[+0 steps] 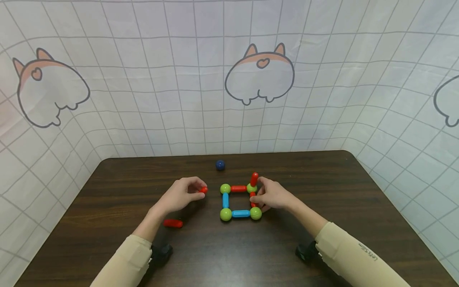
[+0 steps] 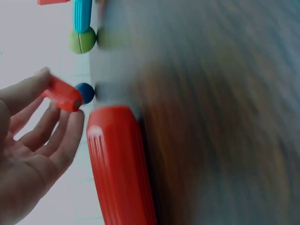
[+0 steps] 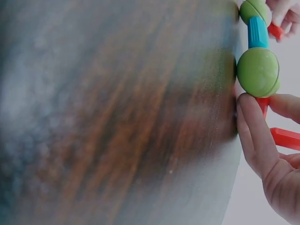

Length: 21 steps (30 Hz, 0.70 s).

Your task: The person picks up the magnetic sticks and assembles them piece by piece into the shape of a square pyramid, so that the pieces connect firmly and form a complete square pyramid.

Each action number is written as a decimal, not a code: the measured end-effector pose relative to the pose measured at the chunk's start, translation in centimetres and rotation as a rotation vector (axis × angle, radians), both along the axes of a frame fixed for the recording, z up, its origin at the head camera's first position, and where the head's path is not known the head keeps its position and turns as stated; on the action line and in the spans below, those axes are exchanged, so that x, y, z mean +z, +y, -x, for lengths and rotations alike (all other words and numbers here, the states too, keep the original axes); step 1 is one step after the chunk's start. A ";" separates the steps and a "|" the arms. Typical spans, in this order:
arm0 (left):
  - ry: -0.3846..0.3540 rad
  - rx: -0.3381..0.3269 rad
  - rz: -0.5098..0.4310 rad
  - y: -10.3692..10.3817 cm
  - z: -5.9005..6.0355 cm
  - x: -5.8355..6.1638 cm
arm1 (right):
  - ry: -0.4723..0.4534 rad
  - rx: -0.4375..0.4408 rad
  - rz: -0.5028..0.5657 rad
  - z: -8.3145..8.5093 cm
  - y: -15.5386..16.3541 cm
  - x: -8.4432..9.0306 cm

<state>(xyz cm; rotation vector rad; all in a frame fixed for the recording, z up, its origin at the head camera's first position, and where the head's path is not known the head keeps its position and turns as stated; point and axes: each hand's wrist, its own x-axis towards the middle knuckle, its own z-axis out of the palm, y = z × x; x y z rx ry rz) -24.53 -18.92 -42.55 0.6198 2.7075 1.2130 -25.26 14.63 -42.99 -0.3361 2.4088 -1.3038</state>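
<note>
On the dark table (image 1: 229,255), a toy square (image 1: 240,213) lies between the right hand (image 1: 276,194), which grips its red right side (image 1: 253,194), and the left hand (image 1: 181,194), which pinches a red rod (image 1: 203,190) apart from it. A loose red stick (image 1: 173,223) lies near the left; green balls (image 1: 226,215) mark the corners; a blue ball (image 1: 220,165) sits beyond.

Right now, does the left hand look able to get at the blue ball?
Probably yes: nothing stands between the left hand and the blue ball, though that hand pinches a red rod it would likely need to put down first.
</note>
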 end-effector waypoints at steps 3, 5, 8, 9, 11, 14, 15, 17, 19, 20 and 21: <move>0.012 0.038 -0.067 0.6 0.5 -0.1 | 0.002 0.008 0.003 0.0 0.0 -0.1; 0.016 0.058 -0.102 1.1 0.7 -0.1 | 0.001 0.015 0.007 0.1 0.0 -0.1; 0.011 0.081 -0.154 1.9 0.8 0.0 | 0.006 0.026 0.012 0.2 0.0 -0.1; 0.011 0.087 -0.166 2.2 0.8 0.1 | 0.007 0.029 0.011 0.3 0.0 -0.1; 0.008 0.100 -0.192 2.7 0.9 0.1 | 0.011 0.035 0.010 0.3 0.0 -0.1; 0.005 0.111 -0.216 3.5 1.1 0.1 | 0.011 0.039 0.005 0.3 0.0 -0.1; 0.002 0.112 -0.221 3.7 1.1 0.1 | 0.010 0.039 0.005 0.3 0.0 -0.1; -0.003 0.115 -0.230 4.1 1.2 0.0 | 0.007 0.042 0.006 0.3 0.0 -0.1; -0.006 0.115 -0.239 4.5 1.2 -0.2 | 0.007 0.053 0.004 0.3 0.0 -0.1; -0.005 0.114 -0.243 4.7 1.3 -0.2 | 0.006 0.058 0.003 0.3 0.0 -0.1; -0.006 0.116 -0.251 4.9 1.3 -0.2 | 0.004 0.060 0.003 0.3 0.0 -0.1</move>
